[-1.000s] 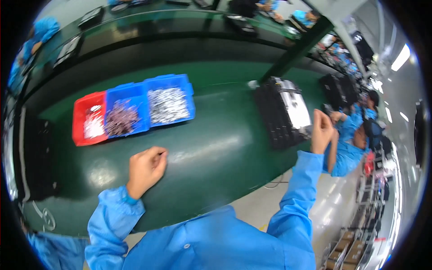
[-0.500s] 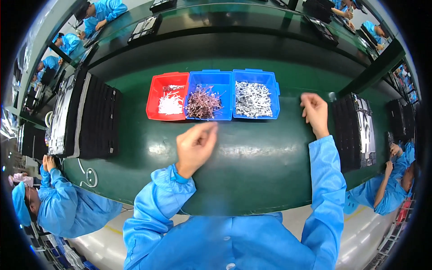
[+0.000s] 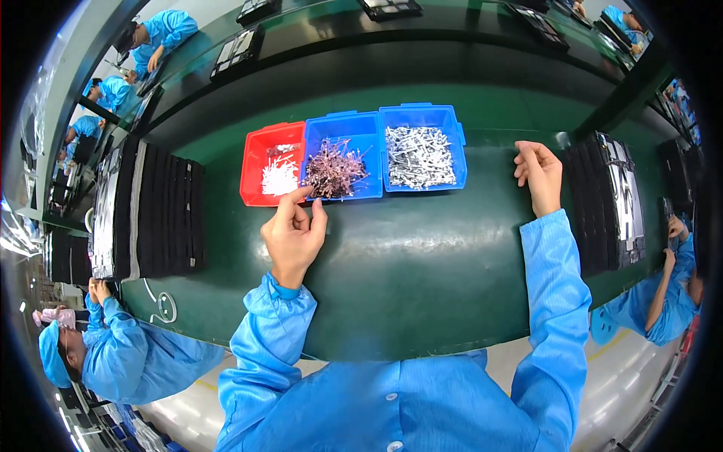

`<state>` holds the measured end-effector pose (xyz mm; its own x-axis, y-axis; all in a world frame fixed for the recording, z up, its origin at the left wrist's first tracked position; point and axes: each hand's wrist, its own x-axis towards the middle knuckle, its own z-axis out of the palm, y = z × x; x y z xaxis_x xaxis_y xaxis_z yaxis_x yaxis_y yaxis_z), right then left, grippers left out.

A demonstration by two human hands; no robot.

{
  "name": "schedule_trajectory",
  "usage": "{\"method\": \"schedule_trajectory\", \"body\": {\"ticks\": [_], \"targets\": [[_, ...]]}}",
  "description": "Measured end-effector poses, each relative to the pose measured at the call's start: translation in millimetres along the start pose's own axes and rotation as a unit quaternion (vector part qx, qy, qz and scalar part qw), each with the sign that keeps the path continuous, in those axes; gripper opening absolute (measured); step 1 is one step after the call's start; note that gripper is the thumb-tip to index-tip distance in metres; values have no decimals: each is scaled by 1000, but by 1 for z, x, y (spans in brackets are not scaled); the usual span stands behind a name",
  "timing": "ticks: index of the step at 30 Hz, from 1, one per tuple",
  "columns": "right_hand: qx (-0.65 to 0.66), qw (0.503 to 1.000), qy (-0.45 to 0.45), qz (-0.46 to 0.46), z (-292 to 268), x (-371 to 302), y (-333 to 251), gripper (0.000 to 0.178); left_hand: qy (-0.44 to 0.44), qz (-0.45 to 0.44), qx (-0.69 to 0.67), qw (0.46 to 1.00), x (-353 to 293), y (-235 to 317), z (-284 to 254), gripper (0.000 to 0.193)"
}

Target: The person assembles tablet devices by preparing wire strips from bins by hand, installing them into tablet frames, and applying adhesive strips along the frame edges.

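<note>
My left hand (image 3: 292,235) is at the front edge of the bins, its index finger and thumb apart, with nothing visible between them. Its index fingertip overlaps the front of the red bin (image 3: 251,162), near where that meets the middle blue bin (image 3: 319,129). Small white strips (image 3: 280,177) lie in the red bin. A tangle of pinkish-brown, thin-leaded parts (image 3: 335,169) fills much of the middle one. The right blue bin (image 3: 422,115) holds many white and grey small pieces (image 3: 419,157). My right hand (image 3: 541,179) hovers right of the bins, loosely curled, fingers apart, holding nothing visible.
Upright stacks of black panels stand at the left (image 3: 169,211) and right (image 3: 587,203) of the green table (image 3: 407,301). A white cable (image 3: 166,307) lies near the left edge. A dark shelf (image 3: 376,53) spans the back. Co-workers in blue sit at both sides (image 3: 135,346).
My left hand has moved left and its thumb and index finger have spread apart. The right hand has shifted slightly. The whole view has turned a little.
</note>
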<state>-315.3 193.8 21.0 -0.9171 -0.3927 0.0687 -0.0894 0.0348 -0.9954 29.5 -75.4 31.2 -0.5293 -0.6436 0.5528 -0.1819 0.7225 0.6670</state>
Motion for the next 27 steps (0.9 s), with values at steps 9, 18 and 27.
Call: {"method": "schedule_trajectory", "body": {"ticks": [9,18,27], "targets": [[4,1000,-4,-4,-2,1,5,19,37,-45,-58,997,1,-5,-1,11],[0,1000,-7,-3,-1,0,4,18,43,-79,-156,984,-2,-10,0,16],[-7,1000,-8,-9,-1,0,6,17,68,-169,-282,942,1,5,-2,15]]}}
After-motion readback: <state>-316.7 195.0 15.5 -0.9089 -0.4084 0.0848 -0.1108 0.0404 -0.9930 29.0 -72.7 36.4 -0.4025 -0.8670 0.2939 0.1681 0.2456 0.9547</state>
